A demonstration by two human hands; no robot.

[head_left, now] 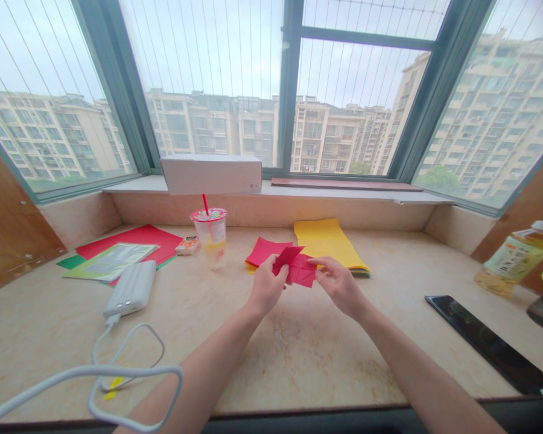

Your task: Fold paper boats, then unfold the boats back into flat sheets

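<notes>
Between my two hands is a piece of folded red paper (pixel 302 272) with creases across it, held just above the counter. My left hand (pixel 268 283) pinches its left side, where a flap stands up by the thumb. The fingers of my right hand (pixel 337 282) close on the paper's right edge. Behind my left hand lies a stack of red paper (pixel 263 248) with a yellow edge showing beneath. A pile of yellow sheets (pixel 328 244) lies beyond my right hand.
On the left, a white power bank (pixel 131 288) with a looping cable (pixel 136 372) lies near red sheets (pixel 151 238). A plastic cup with a straw (pixel 212 232) stands behind. At right are a black phone-like slab (pixel 484 343) and a drink bottle (pixel 516 259). A white box (pixel 210 175) is on the sill.
</notes>
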